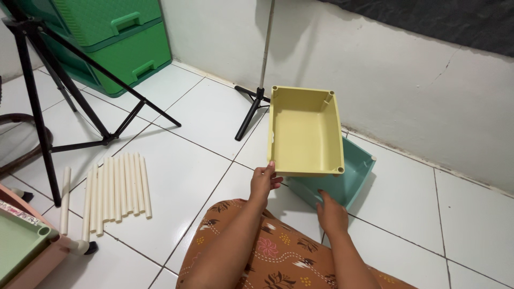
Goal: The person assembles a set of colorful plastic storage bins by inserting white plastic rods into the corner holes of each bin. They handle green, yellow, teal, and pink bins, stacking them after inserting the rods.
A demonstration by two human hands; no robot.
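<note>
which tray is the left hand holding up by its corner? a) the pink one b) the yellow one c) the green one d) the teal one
b: the left hand grips the near corner of the yellow tray, lifted and tilted above the teal tray, while the right hand rests at the teal tray's near edge.

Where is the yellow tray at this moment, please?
In the head view the yellow tray sits right of centre, lifted at its near left corner by the left hand, above the teal tray by the wall.
</note>
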